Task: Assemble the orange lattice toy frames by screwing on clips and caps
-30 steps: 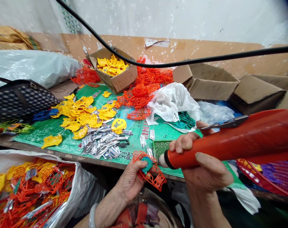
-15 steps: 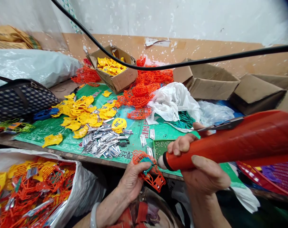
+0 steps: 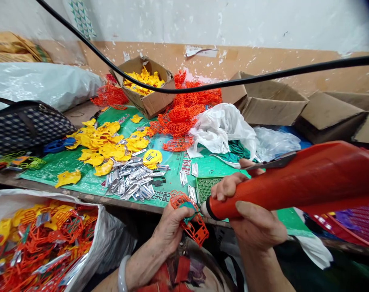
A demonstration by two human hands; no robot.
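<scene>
Left hand [image 3: 169, 224] is gripping one orange frame [image 3: 199, 234], 6 o'clock, at the bench [image 3: 117, 202] edge | right hand [image 3: 254, 222] is gripping one red tool [image 3: 297, 182], 4 o'clock | green sheet [image 3: 174, 181] is showing around three loose strips [image 3: 183, 178], 6 o'clock

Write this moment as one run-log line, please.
Left hand: holding orange frame, teal piece | Right hand: gripping red tool | Tool nose: pointed at teal piece | Nearby: metal strips, green basket

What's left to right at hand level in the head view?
White sack of parts → left hand holding an orange frame → right hand gripping a red tool → red-and-purple mesh item.
</scene>
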